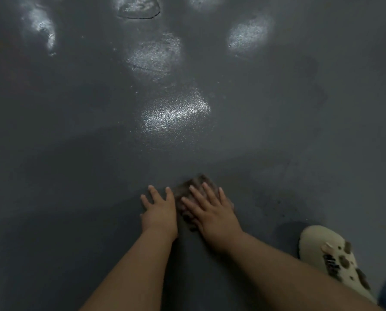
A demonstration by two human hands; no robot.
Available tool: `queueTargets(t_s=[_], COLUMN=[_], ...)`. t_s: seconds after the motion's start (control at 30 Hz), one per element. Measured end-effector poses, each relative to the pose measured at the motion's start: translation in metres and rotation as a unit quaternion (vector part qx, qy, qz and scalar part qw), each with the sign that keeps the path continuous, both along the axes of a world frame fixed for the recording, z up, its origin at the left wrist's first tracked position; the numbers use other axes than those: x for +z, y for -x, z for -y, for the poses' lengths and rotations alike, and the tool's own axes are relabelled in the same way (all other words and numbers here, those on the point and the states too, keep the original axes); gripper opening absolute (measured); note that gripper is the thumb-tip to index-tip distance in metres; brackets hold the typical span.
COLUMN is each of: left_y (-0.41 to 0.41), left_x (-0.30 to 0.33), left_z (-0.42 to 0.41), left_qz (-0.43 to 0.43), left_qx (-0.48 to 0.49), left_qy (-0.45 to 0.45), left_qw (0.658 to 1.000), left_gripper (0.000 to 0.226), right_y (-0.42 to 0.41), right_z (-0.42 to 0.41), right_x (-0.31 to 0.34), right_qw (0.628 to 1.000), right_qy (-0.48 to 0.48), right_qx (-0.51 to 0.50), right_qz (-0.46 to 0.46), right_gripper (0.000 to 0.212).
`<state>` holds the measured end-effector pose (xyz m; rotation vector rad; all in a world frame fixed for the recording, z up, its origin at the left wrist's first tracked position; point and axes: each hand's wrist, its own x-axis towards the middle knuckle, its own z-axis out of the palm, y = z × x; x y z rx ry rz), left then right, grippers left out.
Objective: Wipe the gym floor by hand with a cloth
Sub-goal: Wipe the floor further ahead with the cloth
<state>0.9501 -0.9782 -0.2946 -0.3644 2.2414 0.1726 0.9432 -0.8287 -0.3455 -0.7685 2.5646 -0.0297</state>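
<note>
— so, which step is this?

— mid-wipe, i'd say. the right hand lies flat, fingers straight and spread, pressing the small crumpled brown-grey cloth onto the dark grey textured gym floor.

— and the other?

— the left hand rests beside it, fingers open on bare floor, touching the cloth's edge or nearly. a cream spotted shoe sits off right.

— next?

— probably push forward toward the glossy patches, keeping pressure even.

We see the cloth on the floor, the right hand on it, the left hand just left, a shoe well right.
</note>
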Motion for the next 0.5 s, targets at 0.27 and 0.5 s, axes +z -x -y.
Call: queueTargets(t_s=[0.27, 0.5], left_y=[0.003, 0.005], left_x=[0.001, 0.0], left_z=[0.003, 0.0], left_qz=[0.016, 0.025], left_qx=[0.018, 0.027], left_qy=[-0.03, -0.015], left_qw=[0.999, 0.999], left_gripper=[0.117, 0.118], right_y=[0.086, 0.059], right_z=[-0.068, -0.019], right_x=[0.017, 0.017], right_qw=[0.951, 0.985], right_qy=[-0.028, -0.003], right_qx=[-0.307, -0.174], right_qz=[-0.002, 0.003], right_gripper=[0.056, 0.058])
